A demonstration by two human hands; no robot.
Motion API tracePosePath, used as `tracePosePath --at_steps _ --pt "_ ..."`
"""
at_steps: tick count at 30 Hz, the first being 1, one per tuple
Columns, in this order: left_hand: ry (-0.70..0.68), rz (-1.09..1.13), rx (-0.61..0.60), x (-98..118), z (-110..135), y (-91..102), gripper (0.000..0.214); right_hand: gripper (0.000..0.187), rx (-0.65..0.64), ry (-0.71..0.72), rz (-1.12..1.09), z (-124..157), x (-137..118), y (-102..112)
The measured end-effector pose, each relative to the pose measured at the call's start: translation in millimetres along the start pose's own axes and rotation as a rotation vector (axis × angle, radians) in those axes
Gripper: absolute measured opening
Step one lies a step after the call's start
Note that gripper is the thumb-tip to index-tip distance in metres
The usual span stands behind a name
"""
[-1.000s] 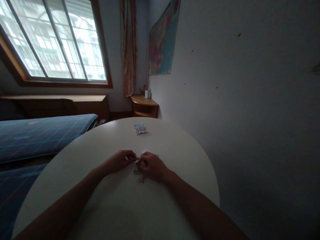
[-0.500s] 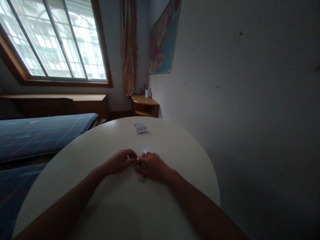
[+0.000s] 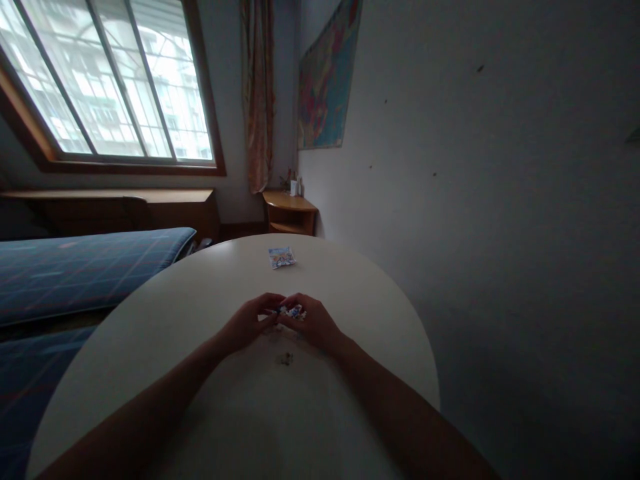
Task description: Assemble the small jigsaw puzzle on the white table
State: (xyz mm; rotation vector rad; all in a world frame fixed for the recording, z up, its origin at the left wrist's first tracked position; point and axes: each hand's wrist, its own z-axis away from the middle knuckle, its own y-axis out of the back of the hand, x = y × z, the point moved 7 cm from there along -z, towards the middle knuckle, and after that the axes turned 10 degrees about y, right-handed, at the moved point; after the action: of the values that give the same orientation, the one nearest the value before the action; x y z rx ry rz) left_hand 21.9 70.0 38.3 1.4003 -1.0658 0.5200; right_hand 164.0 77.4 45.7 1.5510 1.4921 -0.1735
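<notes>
Both my hands meet at the middle of a round white table (image 3: 360,293). My left hand (image 3: 249,321) and my right hand (image 3: 313,323) are curled, fingertips together, around a small blue-and-white piece (image 3: 291,311) held between them just above the tabletop. A tiny dark piece (image 3: 286,359) lies loose on the table just below my hands. A small colourful packet (image 3: 281,257) lies flat near the table's far edge, well beyond my fingers.
A bed with a blue checked cover (image 3: 75,267) runs along the table's left side. A grey wall (image 3: 500,200) stands close on the right. A wooden corner shelf (image 3: 290,210) and a window (image 3: 110,80) are at the back.
My hands have lifted slightly and shifted toward the far side, bringing the small blue-and-white piece up into view between the fingers. One tiny piece now lies uncovered on the table.
</notes>
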Motion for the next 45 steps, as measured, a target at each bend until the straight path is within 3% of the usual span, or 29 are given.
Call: tracePosePath --at_steps 4,9,11,13,16,19,24,31,33,37,39,42,45 --pt "0.009 -0.192 0.129 4.8 1.0 8.7 0.028 0.031 0.064 0.013 0.071 -1.1 -2.6 3.9" --pt "0.018 -0.384 0.236 3.7 2.5 17.2 0.026 0.026 -0.023 -0.028 0.103 -2.0 0.6 10.7" --pt "-0.021 -0.429 0.171 -0.6 3.6 13.9 0.029 0.024 -0.106 0.037 0.159 -1.1 0.1 17.8" --pt "-0.083 -0.46 0.048 -7.0 6.1 7.3 0.046 0.03 -0.249 0.087 0.209 3.7 4.7 23.3" --pt "-0.103 -0.479 -0.085 -20.9 9.2 1.9 0.064 0.079 -0.472 -0.021 0.226 18.6 27.9 31.7" --pt "-0.065 -0.476 -0.099 -29.3 7.1 1.3 0.051 0.088 -0.521 -0.097 0.226 28.1 44.3 44.2" --pt "-0.039 -0.447 -0.06 -22.1 -0.2 -7.0 0.03 0.063 -0.485 -0.092 0.277 23.7 44.1 48.0" --pt "-0.04 -0.404 -0.021 -10.0 1.0 -18.7 0.027 0.02 -0.366 -0.007 0.272 9.1 25.8 24.5" --pt "-0.119 -0.405 -0.036 -2.7 5.6 -23.0 0.031 0.019 -0.331 -0.029 0.242 7.9 27.1 21.0" --pt "-0.18 -0.437 -0.071 3.6 10.3 -32.5 0.066 0.019 -0.259 -0.095 0.061 7.9 34.9 23.0" --pt "-0.144 -0.454 -0.06 2.5 8.1 -34.3 0.056 0.021 -0.22 -0.101 0.006 7.2 38.5 29.0" --pt "-0.134 -0.475 -0.043 2.5 4.5 -34.2 0.024 0.025 -0.174 -0.137 -0.09 6.6 46.0 39.8" --pt "-0.113 -0.497 -0.021 -1.5 1.1 -30.4 0.018 0.026 -0.17 -0.162 -0.136 7.8 52.7 49.4"
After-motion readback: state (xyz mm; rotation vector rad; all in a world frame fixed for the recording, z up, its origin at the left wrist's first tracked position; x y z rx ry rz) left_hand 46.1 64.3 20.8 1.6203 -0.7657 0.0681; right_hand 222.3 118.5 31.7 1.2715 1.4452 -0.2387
